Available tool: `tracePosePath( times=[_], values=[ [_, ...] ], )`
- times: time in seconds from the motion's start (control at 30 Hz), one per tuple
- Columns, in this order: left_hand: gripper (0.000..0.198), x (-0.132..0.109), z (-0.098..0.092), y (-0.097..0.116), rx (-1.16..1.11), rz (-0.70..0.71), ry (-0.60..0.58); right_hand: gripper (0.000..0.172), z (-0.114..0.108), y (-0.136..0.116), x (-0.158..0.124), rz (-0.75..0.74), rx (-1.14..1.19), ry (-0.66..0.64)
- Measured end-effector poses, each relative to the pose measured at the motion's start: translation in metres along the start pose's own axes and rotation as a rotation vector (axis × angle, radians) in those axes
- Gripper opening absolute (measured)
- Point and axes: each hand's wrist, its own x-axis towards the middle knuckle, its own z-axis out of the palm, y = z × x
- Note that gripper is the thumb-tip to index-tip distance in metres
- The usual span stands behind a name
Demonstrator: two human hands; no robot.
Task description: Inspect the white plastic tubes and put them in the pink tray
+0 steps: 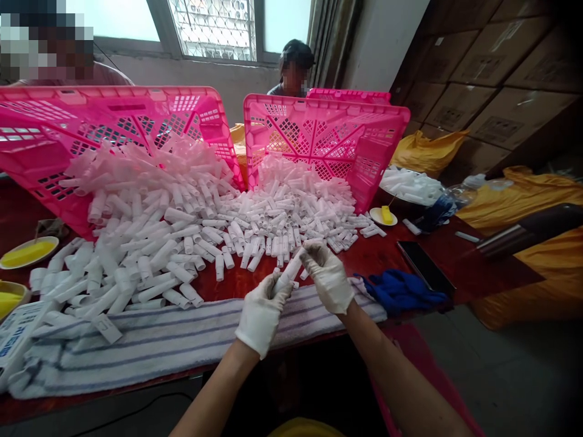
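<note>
The left hand (264,312) gripped a white tube (290,271) above the striped towel's (182,337) far edge; the right hand (328,276) pinched its far end. I couldn't read the lettering on the white box (20,345), near left.

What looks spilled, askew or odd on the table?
The left pink crate and front right pink crate appear tipped, open sides toward the camera, white tubes spread across the red table, possibly deliberately. The striped towel is rumpled at its left end, with tubes on it.
</note>
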Motion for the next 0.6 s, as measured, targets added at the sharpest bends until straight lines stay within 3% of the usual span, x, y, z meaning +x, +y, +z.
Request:
tracePosePath(
  times=[0.13, 0.2, 0.37, 0.5, 0.6],
  values=[
    [0.035, -0.001, -0.008, -0.006, 0.373, 0.329, 0.231, 0.036, -0.007, -0.005, 0.005, 0.088, -0.165, -0.026],
    [0.034, -0.001, -0.009, -0.005, 0.402, 0.396, 0.253, 0.040, -0.008, -0.009, 0.006, 0.137, -0.170, -0.030],
    [0.043, 0.000, -0.006, 0.002, 0.102, 0.128, 0.005, 0.037, 0.000, -0.017, -0.001, 0.170, -0.153, -0.097],
    [0.040, 0.001, -0.005, 0.003, 0.091, 0.224, 0.135, 0.032, 0.001, -0.017, -0.003, 0.161, -0.120, -0.136],
    [0.042, 0.001, -0.007, 0.009, -0.125, 0.041, 0.063, 0.028, -0.005, -0.014, -0.002, 0.091, -0.054, -0.168]
  ],
)
